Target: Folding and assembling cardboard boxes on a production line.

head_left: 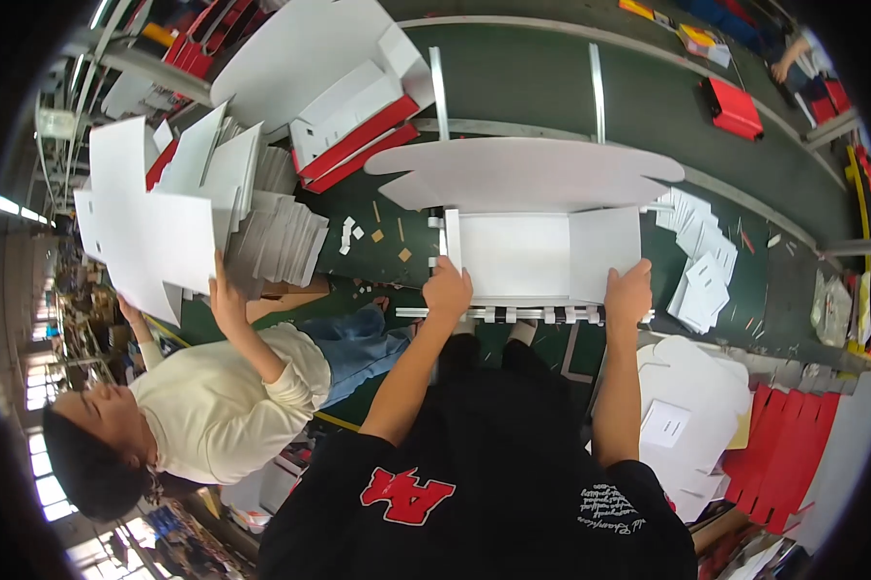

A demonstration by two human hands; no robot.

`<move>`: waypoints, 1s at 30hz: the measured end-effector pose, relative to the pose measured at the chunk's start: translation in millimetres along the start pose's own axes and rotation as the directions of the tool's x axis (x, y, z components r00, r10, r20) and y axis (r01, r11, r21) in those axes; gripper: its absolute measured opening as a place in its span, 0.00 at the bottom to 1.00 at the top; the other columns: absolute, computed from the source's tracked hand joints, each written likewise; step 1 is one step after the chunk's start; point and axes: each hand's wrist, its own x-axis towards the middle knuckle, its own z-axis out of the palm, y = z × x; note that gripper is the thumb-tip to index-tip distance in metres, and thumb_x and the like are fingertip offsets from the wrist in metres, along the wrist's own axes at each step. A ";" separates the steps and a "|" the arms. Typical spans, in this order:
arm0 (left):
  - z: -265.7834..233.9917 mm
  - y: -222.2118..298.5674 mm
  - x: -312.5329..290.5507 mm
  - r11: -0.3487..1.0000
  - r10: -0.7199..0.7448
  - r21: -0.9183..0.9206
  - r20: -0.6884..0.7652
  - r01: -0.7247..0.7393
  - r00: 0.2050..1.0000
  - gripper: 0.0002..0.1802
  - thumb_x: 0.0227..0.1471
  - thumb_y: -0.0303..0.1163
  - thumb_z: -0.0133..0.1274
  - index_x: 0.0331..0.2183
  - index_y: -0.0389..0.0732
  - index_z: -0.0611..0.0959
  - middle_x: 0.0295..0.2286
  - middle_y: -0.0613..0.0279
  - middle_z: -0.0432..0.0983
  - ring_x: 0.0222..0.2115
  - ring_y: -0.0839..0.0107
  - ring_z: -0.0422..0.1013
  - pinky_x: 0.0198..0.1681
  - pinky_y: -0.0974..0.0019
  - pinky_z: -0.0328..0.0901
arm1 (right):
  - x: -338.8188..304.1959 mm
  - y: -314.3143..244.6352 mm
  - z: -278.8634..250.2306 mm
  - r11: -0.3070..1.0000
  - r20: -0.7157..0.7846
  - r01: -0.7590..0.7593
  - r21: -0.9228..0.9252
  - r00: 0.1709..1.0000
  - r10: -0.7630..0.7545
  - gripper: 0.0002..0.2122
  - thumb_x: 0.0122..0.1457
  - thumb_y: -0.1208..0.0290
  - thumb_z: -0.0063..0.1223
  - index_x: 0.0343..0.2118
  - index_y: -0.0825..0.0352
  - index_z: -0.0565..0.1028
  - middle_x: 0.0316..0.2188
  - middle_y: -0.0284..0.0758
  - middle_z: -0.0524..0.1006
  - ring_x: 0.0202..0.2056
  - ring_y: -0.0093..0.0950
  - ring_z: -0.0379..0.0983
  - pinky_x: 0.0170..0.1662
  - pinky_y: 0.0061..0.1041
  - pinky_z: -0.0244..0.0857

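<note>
I've got left hand (448, 288) and right hand (629, 292) clamped on the open white box (514, 253), opposite ends; push unevenly here and it could buckle!

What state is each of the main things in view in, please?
White box: open, lid at its far side
Left hand: gripping the box's near left corner
Right hand: gripping its near right corner
Co-worker's white cardboard sheet: unfolded, held up
White papers: loosely spread, overlapping
Red box: appears closed
</note>
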 end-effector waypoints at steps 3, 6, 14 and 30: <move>-2.6 1.4 -0.9 1.000 0.019 0.025 0.002 -0.019 1.000 0.24 0.52 0.44 0.45 0.35 0.31 0.61 0.24 0.45 0.73 0.22 0.50 0.73 0.24 0.54 0.69 | 3.5 13.7 15.2 0.999 -0.052 0.035 0.016 0.998 -0.034 0.27 0.45 0.64 0.61 0.45 0.68 0.60 0.39 0.44 0.70 0.39 0.46 0.71 0.38 0.40 0.66; -4.8 3.3 2.6 0.998 -0.025 0.055 0.040 0.023 0.999 0.23 0.53 0.44 0.45 0.35 0.31 0.61 0.25 0.44 0.73 0.22 0.49 0.73 0.24 0.53 0.69 | -1.7 7.8 16.3 0.994 -0.130 0.072 -0.079 0.988 -0.082 0.35 0.42 0.63 0.64 0.52 0.69 0.58 0.40 0.41 0.69 0.41 0.41 0.69 0.40 0.39 0.63; -3.5 -1.9 5.8 0.999 -0.015 0.042 0.002 0.014 1.000 0.26 0.57 0.49 0.39 0.37 0.30 0.63 0.23 0.39 0.73 0.24 0.43 0.72 0.25 0.47 0.67 | 5.3 26.3 8.6 0.988 -0.169 0.128 0.090 0.979 -0.112 0.46 0.40 0.62 0.66 0.59 0.69 0.47 0.48 0.52 0.62 0.47 0.48 0.61 0.48 0.40 0.58; 2.2 0.0 8.3 0.998 0.013 0.064 0.056 -0.017 0.998 0.24 0.56 0.48 0.40 0.33 0.31 0.62 0.24 0.36 0.73 0.25 0.40 0.71 0.27 0.46 0.66 | -89.6 -38.7 45.2 0.842 -0.108 0.504 0.193 0.864 -0.492 0.17 0.47 0.74 0.50 0.42 0.66 0.67 0.32 0.37 0.69 0.33 0.35 0.71 0.32 0.31 0.66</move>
